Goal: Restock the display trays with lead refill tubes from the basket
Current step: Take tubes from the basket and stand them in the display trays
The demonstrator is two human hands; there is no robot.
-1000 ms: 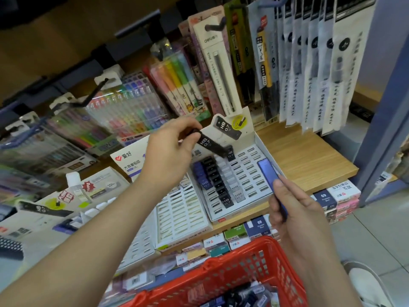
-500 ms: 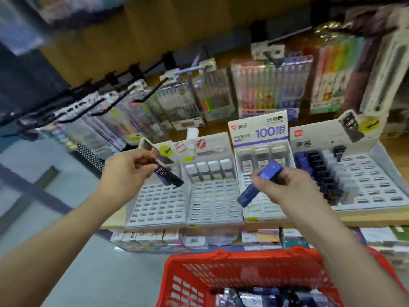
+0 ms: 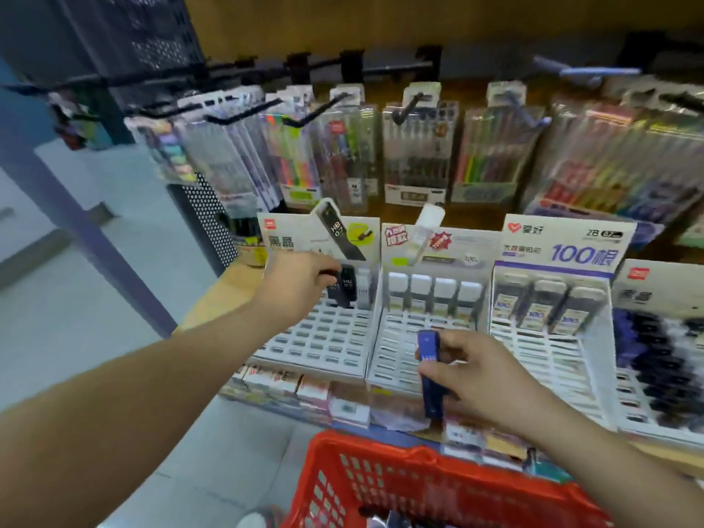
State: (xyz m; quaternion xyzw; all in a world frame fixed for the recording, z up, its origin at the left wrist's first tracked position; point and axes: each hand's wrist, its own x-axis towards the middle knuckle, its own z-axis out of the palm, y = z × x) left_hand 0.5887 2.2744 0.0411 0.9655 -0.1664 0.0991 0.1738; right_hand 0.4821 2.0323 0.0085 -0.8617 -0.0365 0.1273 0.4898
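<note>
Over the far-left tray (image 3: 324, 339), left grip (image 3: 297, 283) pinches a black tube (image 3: 335, 291); right grip (image 3: 484, 375) clasps a blue tube (image 3: 429, 348) mid-body. Both probably light, rigid, slick plastic.

A light wooden shelf (image 3: 207, 304) carried four white slotted display trays in a row along its front edge: the leftmost tray (image 3: 324, 339) beside the shelf's bare left end, then a second tray (image 3: 396, 348), a third tray (image 3: 541, 360) and a fourth tray (image 3: 647, 405), each just beside its neighbour.
</note>
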